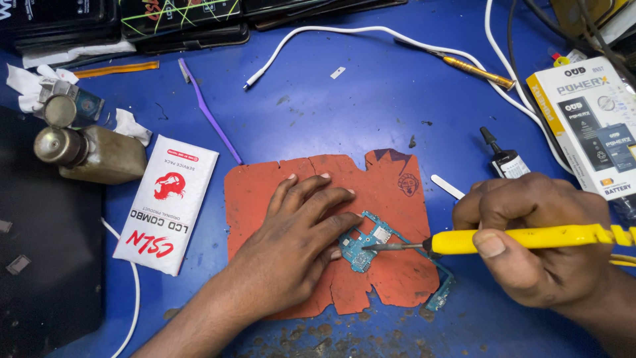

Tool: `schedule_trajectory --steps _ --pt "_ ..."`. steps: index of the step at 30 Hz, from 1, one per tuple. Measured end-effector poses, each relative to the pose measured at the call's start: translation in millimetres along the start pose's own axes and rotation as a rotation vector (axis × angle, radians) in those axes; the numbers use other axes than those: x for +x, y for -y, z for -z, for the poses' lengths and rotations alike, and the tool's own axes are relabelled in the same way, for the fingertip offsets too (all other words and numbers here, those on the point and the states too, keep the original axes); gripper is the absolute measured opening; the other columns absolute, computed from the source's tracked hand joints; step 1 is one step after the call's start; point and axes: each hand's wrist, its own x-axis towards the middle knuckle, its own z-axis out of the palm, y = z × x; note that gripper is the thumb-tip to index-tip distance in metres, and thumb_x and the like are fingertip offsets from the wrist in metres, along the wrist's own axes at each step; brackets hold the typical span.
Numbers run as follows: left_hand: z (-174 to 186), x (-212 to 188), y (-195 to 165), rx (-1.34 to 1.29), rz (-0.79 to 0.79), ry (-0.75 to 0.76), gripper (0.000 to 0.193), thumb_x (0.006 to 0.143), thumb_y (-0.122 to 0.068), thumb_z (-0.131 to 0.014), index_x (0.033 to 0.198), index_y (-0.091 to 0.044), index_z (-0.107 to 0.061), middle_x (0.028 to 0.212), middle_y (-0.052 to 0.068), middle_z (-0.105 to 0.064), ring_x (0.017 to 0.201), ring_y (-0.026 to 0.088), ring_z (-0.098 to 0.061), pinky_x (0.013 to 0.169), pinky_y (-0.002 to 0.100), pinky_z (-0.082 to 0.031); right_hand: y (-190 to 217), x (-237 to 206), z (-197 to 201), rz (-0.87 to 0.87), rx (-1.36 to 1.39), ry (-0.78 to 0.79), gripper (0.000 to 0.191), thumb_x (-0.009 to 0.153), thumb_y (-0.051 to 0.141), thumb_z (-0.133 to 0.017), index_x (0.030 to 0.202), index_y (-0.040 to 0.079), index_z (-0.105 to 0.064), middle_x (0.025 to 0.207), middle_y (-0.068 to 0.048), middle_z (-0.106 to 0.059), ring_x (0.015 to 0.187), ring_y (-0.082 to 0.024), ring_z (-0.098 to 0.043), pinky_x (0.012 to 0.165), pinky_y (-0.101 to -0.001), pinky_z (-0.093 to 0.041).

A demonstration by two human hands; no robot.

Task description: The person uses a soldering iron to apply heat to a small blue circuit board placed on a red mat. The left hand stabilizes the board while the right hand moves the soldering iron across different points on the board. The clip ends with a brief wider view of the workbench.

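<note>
Right hand (536, 238) grip on soldering iron (530, 238), tip on circuit board (371, 245)

Both hands low over the work surface, forearms entering from the bottom edge.

Left hand (301, 229): palm down, fingers spread and pressed flat, forearm angled in from lower left. Right hand (536, 242): curled in a closed pen-like grip, thumb on top, knuckles raised.
</note>
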Motion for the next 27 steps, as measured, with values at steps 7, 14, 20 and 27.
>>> schedule_trajectory --steps 7,14,20,27 --pt "-0.2 0.4 -0.5 0.001 0.005 0.007 0.044 0.085 -0.016 -0.071 0.129 -0.010 -0.066 0.143 0.013 -0.052 0.143 0.039 -0.037 0.117 0.061 -0.023 -0.1 1.1 0.3 0.052 0.015 -0.008 0.014 0.097 0.015 -0.061 0.093 0.004 -0.052 0.069 -0.004 -0.060 0.069 -0.017 -0.068 0.064 -0.0313 -0.058" --pt "-0.5 2.7 -1.2 0.007 0.005 0.009 0.045 0.085 -0.017 -0.071 0.129 -0.010 -0.066 0.143 0.013 -0.052 0.143 0.039 -0.037 0.117 0.061 -0.023 -0.5 1.0 3.3 0.029 -0.014 -0.002 0.015 0.096 0.015 -0.061 0.093 0.004 -0.052 0.068 -0.002 -0.059 0.069 -0.017 -0.069 0.062 -0.0299 -0.056" --pt "-0.6 2.5 -0.4 0.012 0.002 0.009 0.046 0.085 -0.016 -0.071 0.130 -0.010 -0.066 0.144 0.013 -0.052 0.143 0.039 -0.037 0.117 0.061 -0.023 -2.2 -1.0 2.5 0.019 0.006 0.003 0.015 0.096 0.015 -0.061 0.093 0.003 -0.053 0.068 -0.002 -0.059 0.068 -0.017 -0.069 0.062 -0.0314 -0.057" --pt "-0.7 2.9 -1.6 0.008 0.004 0.012 0.046 0.084 -0.016 -0.072 0.130 -0.010 -0.066 0.144 0.013 -0.052 0.143 0.039 -0.037 0.117 0.061 -0.023 -1.0 -1.1 3.2 0.050 0.015 0.005 0.015 0.096 0.014 -0.061 0.093 0.002 -0.052 0.068 -0.002 -0.059 0.068 -0.017 -0.068 0.063 -0.0326 -0.057"
